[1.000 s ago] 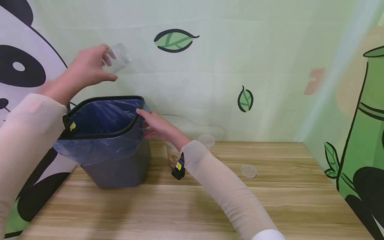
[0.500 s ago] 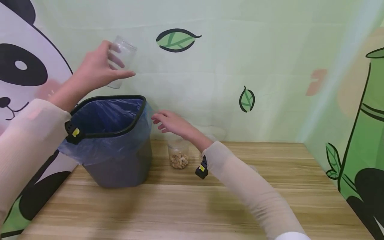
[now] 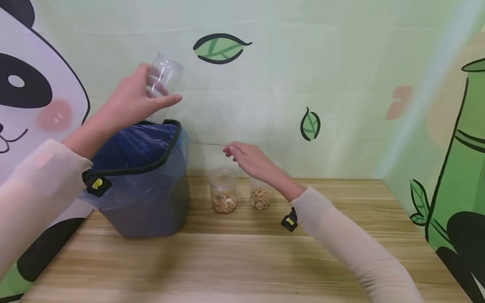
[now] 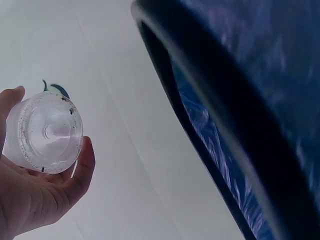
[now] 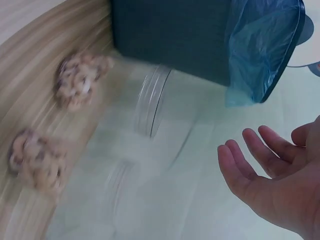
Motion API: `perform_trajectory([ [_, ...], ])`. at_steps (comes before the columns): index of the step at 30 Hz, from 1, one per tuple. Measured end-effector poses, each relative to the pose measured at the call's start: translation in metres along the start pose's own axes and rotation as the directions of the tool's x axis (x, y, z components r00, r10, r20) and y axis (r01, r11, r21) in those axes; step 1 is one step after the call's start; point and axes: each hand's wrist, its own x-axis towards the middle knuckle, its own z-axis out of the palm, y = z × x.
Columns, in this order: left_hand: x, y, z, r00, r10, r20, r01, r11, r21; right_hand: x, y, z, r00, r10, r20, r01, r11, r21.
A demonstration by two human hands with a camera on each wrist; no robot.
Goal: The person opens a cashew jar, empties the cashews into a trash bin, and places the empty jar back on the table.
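Note:
In the head view my left hand (image 3: 130,99) holds a clear plastic jar (image 3: 171,78) above the back rim of a grey trash bin (image 3: 151,214). The jar is tilted, its threaded mouth up and to the right. The left wrist view shows its round base (image 4: 50,132) with small dark specks; no nuts are seen inside. My right hand (image 3: 254,160) hangs in the air, fingers loosely bent and holding nothing. Below it stand two clear jars part-filled with nuts, a left jar (image 3: 223,185) and a right jar (image 3: 259,198), the latter partly covered by the hand and wrist.
A blue bag (image 3: 140,141) lines the bin and folds over its black rim (image 3: 168,155). Bin and jars stand on a wood-grain table (image 3: 235,261). A printed backdrop (image 3: 265,84) rises right behind them.
My right hand has left the bin's rim and moved right, over the nut jars. My left hand has shifted right with the clear jar, whose mouth now points more upward.

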Motion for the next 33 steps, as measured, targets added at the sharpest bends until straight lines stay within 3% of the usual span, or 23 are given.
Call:
perform_trajectory([
  [8, -0.01, 0.018, 0.014, 1.0, -0.019, 0.011, 0.02, 0.999, -0.05, -0.031, 0.025, -0.026, 0.997, -0.015, -0.073, 0.006, 0.992, -0.128],
  [22, -0.037, 0.043, 0.04, 0.998, -0.042, 0.047, 0.048, 0.988, -0.148, -0.079, 0.06, -0.052, 0.996, 0.061, -0.071, -0.074, 0.978, -0.193],
  [33, -0.062, 0.042, 0.072, 0.996, 0.018, 0.085, 0.006, 0.962, -0.272, -0.102, 0.079, -0.055, 0.994, 0.095, -0.045, -0.103, 0.97, -0.221],
])
